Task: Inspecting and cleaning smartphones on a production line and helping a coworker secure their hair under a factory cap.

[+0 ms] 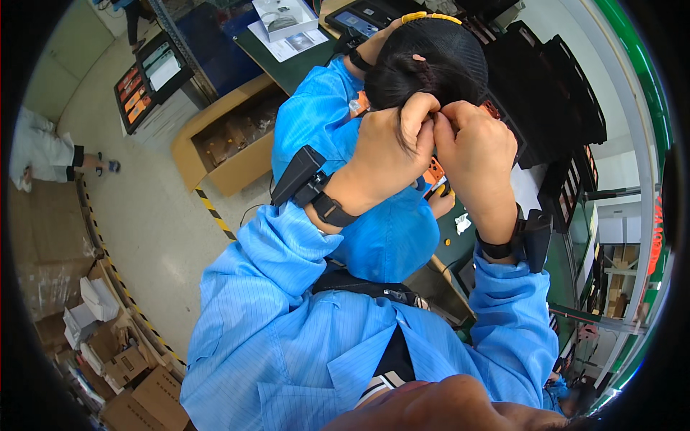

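Note:
A co-worker in a blue coat point(381, 237) sits right in front of me, head bent forward, dark hair under a black net point(442, 54) with a yellow band point(431, 16) on top. My left hand point(392, 147) is closed around a bunch of that dark hair point(394, 86) at the back of the head. My right hand point(474, 154) meets it, fingers pinched on the same bunch. Both my wrists carry black strapped devices. The co-worker's own hand point(363, 52) is raised to the head; the other point(440, 203) holds a small orange item low down.
A green worktable point(284, 68) beyond holds a white box and papers. Stacks of black trays point(553, 93) rise at right. An open cardboard box point(223, 151) and a cart with screens point(151, 75) stand on the floor at left, beside striped floor tape point(214, 213). Another person's legs point(43, 154) show far left.

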### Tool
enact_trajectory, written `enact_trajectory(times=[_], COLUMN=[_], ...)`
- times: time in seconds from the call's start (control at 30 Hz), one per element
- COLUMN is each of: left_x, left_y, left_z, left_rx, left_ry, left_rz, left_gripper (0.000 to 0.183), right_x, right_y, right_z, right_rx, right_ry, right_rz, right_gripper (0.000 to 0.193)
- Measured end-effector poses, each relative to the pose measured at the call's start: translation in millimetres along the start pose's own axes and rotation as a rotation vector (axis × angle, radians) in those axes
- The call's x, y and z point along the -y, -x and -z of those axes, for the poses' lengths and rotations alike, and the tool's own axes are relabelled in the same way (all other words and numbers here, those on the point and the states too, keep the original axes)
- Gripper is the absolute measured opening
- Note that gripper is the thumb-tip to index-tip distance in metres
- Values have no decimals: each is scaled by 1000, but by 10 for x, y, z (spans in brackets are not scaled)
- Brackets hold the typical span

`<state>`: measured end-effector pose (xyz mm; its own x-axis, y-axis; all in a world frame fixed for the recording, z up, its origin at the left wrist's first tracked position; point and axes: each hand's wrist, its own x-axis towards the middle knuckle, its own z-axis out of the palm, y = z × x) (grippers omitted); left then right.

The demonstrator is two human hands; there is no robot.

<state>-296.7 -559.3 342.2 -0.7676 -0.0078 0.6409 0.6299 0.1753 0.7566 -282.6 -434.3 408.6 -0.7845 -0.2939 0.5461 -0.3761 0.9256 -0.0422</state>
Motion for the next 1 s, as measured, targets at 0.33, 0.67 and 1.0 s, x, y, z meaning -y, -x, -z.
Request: enact_trajectory(times=[0.33,0.67,1.0], left_x=[17,39,29], left_y=[-10,-66,-71], left_z=[149,259,303], left_rx=[41,29,135], left_ry=[-338,-439,-179], left_rz=[-164,-360,-155], left_gripper=[26,24,27], right_x=[-3,-41,-70], right_y=[62,230,244], right_z=[-72,-166,-140], right_rx=[11,-57,-26], right_ry=[-528,-1075,-1066], right_rz=[-291,-537,-515], right_gripper=[6,8,7])
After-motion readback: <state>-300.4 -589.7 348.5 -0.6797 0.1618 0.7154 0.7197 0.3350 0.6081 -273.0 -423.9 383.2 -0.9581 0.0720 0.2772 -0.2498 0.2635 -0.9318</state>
